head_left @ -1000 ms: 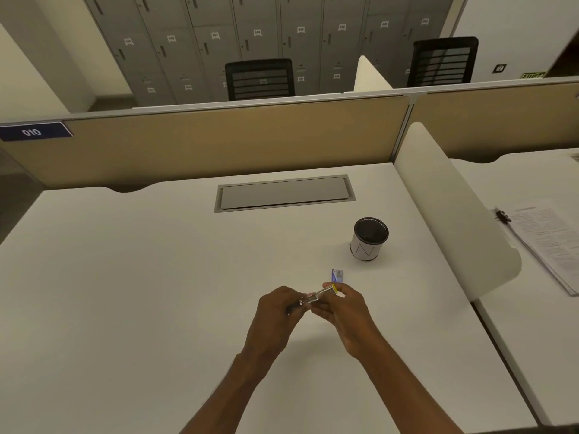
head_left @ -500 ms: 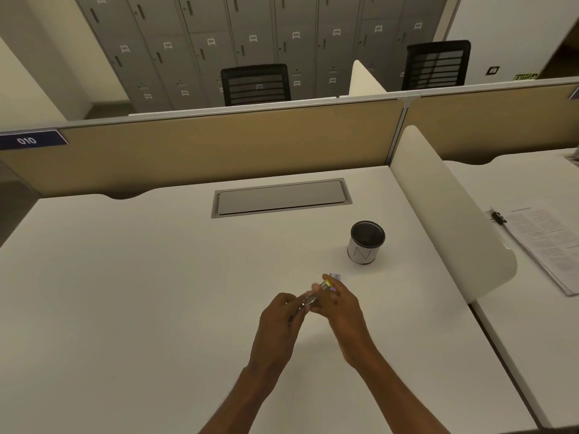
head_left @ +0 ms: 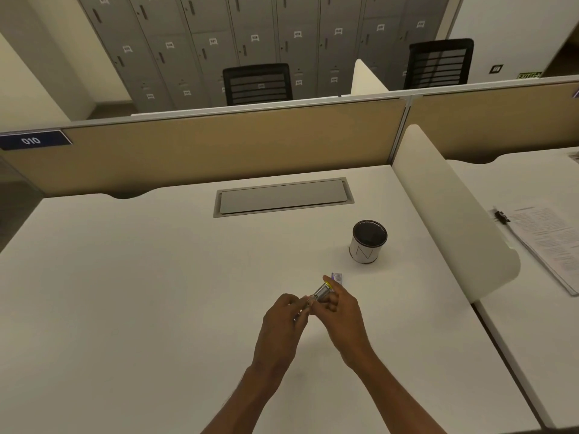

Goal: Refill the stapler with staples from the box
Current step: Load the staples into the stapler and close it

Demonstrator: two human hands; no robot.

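A small metal stapler (head_left: 322, 291) with a yellow end is held just above the white desk (head_left: 141, 292), between both hands. My left hand (head_left: 283, 324) pinches its near end. My right hand (head_left: 343, 311) grips its far part, fingers curled around it. A small purple-and-white staple box (head_left: 337, 277) lies on the desk just beyond my right fingertips, partly hidden by them. Whether the stapler's tray is open I cannot tell.
A white cup with a dark inside (head_left: 367, 241) stands beyond the box to the right. A grey cable hatch (head_left: 282, 197) is set in the desk further back. A white curved divider (head_left: 454, 214) borders the right side, with clipped papers (head_left: 551, 242) on the neighbouring desk.
The hands have stayed together on the stapler with small shifts of the fingers. The staple box, covered by my right hand half a second ago, shows again.
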